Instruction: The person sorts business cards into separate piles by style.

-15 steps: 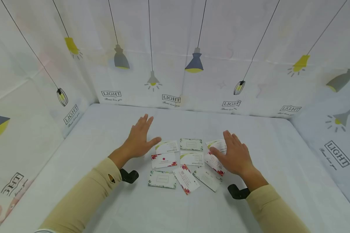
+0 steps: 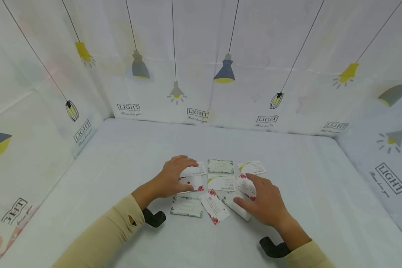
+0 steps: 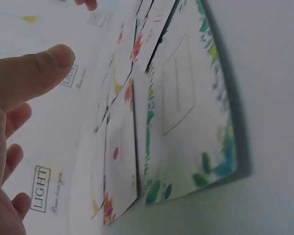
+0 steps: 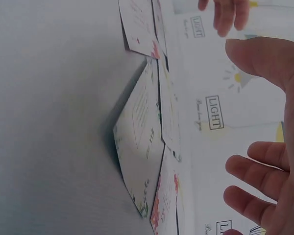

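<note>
Several printed cards lie close together on the white table. My left hand [image 2: 171, 178] hovers over the left side of the group, fingers loosely bent, thumb and fingers apart with nothing between them. It partly covers a yellow-swirl card [image 2: 195, 170] and a red-flower card [image 2: 197, 182]. Nearest the left wrist camera is a green-leaf card [image 3: 186, 112]. My right hand [image 2: 266, 201] hangs over the right side, thumb spread from the fingers and holding nothing. Its thumb overlaps a leaf-edged card [image 4: 142, 132] in the head view, and its fingers overlap a red-flower card [image 2: 245, 185].
Middle cards include a green-bordered one [image 2: 220, 166], a yellow-swirl one [image 2: 221, 182] and a tilted red-flower one [image 2: 214, 207]. Another yellow-swirl card [image 2: 252, 167] lies at the back right. A white cloth backdrop [image 2: 194, 48] with printed lamps encloses the table [image 2: 147, 137].
My left hand has come down and right over the left cards, its fingers bending. My right hand has moved down toward the near edge of the group, uncovering the back right card.
</note>
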Available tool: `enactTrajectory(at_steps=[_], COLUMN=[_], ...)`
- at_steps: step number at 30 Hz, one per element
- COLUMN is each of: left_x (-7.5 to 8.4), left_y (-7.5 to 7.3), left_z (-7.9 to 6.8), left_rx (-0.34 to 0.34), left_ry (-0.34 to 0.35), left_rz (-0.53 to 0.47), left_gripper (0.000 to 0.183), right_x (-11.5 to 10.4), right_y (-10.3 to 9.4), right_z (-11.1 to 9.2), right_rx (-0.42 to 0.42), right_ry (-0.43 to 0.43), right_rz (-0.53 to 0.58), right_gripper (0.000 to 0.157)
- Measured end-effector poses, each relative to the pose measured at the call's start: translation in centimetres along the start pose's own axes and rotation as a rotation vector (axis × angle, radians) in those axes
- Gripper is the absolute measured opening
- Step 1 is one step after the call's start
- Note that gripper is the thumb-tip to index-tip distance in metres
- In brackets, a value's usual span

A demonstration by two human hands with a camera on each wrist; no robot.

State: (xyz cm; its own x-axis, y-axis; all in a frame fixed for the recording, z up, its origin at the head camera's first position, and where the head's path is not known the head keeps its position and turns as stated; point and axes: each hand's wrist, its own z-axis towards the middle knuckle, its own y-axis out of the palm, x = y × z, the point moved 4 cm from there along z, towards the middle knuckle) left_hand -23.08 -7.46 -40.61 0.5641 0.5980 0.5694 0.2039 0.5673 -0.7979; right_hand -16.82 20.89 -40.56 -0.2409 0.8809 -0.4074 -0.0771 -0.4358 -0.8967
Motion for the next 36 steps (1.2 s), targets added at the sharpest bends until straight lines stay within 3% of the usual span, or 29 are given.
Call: enactTrajectory(at_steps=[6,13,19,28,36], left_x=[0.6,0.7,0.8,1.0,1.3], left_y=[2.1,3.9,4.4,5.1,5.4], left_z=[0.2,0.5,1.0,1.4,1.4], left_rx=[-0.073,-0.189,-0.224,-0.316,-0.329], left_ry=[-0.017,-0.011,-0.010,-0.065,-0.085], left_rz=[-0.048,-0.047,0.001,0.016,0.025], left_gripper=[0.072,0.073,0.074,0.072,0.067], right_x=[-1.2,-2.7,-4.1,-5.1,-5.4], right_y=[1.0,2.9,3.9,4.8,4.7], right_z=[-0.7,-1.8,-2.2,-2.2,-2.3], right_rx=[0.003,-0.068,-0.115,-0.152,-0.153], right_ry=[-0.014,-0.080,-0.138,-0.138,-0.146], right_rz=[0.018,-0.034,-0.099,-0.162,-0.169], right_gripper=[0.084,0.090,0.092,0.092,0.084])
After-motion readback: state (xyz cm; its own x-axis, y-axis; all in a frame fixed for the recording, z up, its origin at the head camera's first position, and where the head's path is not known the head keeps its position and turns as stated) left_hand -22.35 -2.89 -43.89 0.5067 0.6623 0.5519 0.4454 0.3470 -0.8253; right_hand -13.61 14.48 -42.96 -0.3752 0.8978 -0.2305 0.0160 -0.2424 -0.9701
